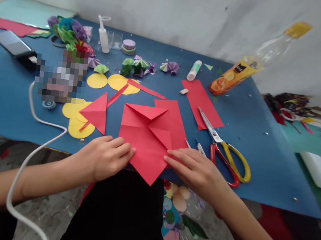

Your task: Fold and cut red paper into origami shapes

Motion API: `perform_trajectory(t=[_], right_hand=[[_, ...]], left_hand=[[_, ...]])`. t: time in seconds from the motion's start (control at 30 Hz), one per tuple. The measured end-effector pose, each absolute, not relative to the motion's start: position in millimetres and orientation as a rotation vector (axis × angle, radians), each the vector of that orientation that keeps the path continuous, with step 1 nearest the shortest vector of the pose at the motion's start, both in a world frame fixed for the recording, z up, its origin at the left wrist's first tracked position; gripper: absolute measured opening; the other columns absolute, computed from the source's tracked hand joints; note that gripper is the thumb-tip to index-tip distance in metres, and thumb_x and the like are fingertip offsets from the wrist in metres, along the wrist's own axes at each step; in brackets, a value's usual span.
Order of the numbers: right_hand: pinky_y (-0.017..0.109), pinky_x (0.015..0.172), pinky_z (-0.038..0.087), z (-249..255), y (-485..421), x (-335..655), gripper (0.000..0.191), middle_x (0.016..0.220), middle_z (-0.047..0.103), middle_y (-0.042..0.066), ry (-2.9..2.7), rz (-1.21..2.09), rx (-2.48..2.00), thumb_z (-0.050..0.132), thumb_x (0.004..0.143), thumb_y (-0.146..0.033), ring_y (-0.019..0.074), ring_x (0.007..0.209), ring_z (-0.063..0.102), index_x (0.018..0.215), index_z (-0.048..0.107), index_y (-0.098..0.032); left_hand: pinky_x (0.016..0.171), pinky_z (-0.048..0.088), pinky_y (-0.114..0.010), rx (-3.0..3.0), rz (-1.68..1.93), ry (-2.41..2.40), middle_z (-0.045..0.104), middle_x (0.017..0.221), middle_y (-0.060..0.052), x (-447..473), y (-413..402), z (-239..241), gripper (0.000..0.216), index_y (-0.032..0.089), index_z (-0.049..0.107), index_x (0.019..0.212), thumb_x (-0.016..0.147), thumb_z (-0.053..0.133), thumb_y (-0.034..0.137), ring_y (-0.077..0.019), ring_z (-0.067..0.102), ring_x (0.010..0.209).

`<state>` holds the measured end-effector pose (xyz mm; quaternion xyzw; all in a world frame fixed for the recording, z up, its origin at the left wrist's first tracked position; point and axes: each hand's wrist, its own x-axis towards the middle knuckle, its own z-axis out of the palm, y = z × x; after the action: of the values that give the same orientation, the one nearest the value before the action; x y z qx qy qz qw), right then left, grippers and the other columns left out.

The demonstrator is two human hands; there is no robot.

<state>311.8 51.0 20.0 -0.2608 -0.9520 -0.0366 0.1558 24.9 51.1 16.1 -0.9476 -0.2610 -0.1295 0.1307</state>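
Before me at the table's front edge lies a partly folded sheet of red paper (144, 135), its lower tip pointing toward me. My left hand (110, 156) pinches the sheet's left edge, fingers curled. At the opposite edge, my right hand (195, 167) grips the paper between thumb and fingers. Another red sheet (178, 118) lies partly beneath the folded one. Scissors (218, 141) with red and yellow handles rest just right of my right hand, one blade over a red paper strip (202, 105). A folded red triangle (96, 113) sits left of the sheet.
Yellow paper circles (97, 81) lie behind the triangle. A leaning juice bottle (240, 71), a glue stick (194, 70) and an eraser (184, 91) are at the right. Crinkled paper pieces (139, 66) and a squeeze bottle (103, 35) stand farther back. A white cable (43, 146) crosses the left side.
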Motion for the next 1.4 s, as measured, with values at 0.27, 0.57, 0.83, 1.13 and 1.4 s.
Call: perform_trajectory(t=[0.27,0.57,0.83,1.13,1.4], right_hand=[[0.031,0.071,0.051,13,83,306,0.021,0.091,0.068,0.009,-2.721,-0.064,-0.784,0.045,0.095,-0.019,0.0180,0.081,0.061,0.097,0.066,-0.014],[0.025,0.061,0.042,12,109,288,0.031,0.075,0.058,0.005,-2.626,0.538,-1.116,0.045,0.096,-0.035,0.0146,0.067,0.053,0.073,0.056,-0.017],[0.027,0.057,0.032,9,106,271,0.033,0.065,0.051,0.003,-2.646,0.199,-1.392,0.038,0.094,-0.028,0.0153,0.062,0.048,0.065,0.051,-0.018],[0.028,0.059,0.032,0,103,267,0.029,0.062,0.052,0.003,-2.635,-0.131,-1.325,0.041,0.090,-0.021,0.0156,0.061,0.048,0.064,0.051,-0.019],[0.029,0.058,0.033,-2,102,267,0.029,0.061,0.051,0.003,-2.627,-0.160,-1.321,0.040,0.091,-0.020,0.0159,0.059,0.047,0.064,0.050,-0.019]], left_hand=[[0.057,0.045,-0.030,-2.959,-0.275,-0.942,0.063,0.080,-0.005,32,56,14,0.020,0.014,0.065,0.092,0.089,0.045,0.013,-0.0177,0.059,0.066],[0.058,0.039,-0.025,-3.232,-0.259,-1.675,0.059,0.076,-0.001,18,61,21,0.033,0.017,0.059,0.074,0.096,0.039,0.030,-0.0130,0.058,0.066],[0.052,0.030,-0.027,-2.857,-0.228,-1.764,0.054,0.065,0.000,22,64,12,0.036,0.018,0.050,0.070,0.097,0.033,0.034,-0.0145,0.052,0.056],[0.053,0.035,-0.023,-3.049,-0.408,-1.941,0.061,0.070,0.000,23,67,19,0.040,0.018,0.058,0.076,0.093,0.041,0.049,-0.0126,0.055,0.060],[0.049,0.028,-0.024,-2.909,-0.299,-1.849,0.053,0.059,0.001,26,64,11,0.040,0.018,0.053,0.065,0.096,0.038,0.039,-0.0126,0.048,0.052]])
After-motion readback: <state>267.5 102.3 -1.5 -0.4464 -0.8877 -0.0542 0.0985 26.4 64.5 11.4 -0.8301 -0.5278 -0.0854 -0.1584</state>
